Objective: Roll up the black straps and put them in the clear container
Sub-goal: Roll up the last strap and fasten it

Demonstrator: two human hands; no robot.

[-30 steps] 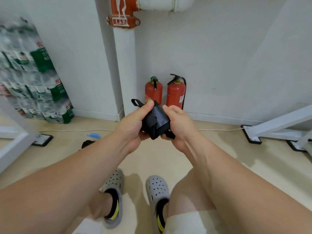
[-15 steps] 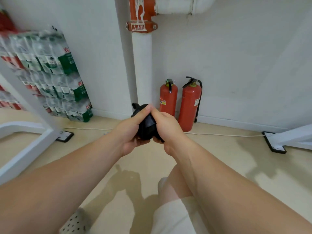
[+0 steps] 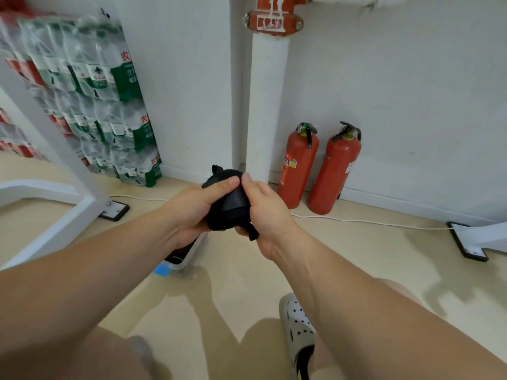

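A black strap [image 3: 229,207], rolled into a tight bundle, sits between both hands in front of me at chest height over the floor. My left hand [image 3: 197,208] grips its left side with the thumb laid over the top. My right hand [image 3: 263,212] grips its right side, fingers curled under it, and a short strap end sticks out below. Another small loop of strap pokes up at the top. On the floor under my left wrist lies a clear container [image 3: 182,255] with a blue piece at its corner, mostly hidden by my arm.
Two red fire extinguishers [image 3: 315,171] stand against the white wall beside a white pipe column [image 3: 267,105]. Stacked packs of bottled water [image 3: 90,100] lean at the left wall. White frame legs [image 3: 63,215] with black feet stand left and right. A white cable [image 3: 356,221] runs along the floor.
The view has swung to the left and down a little, so the bottled water and the container came into sight. Both hands keep hold of the strap roll, now pressed tighter.
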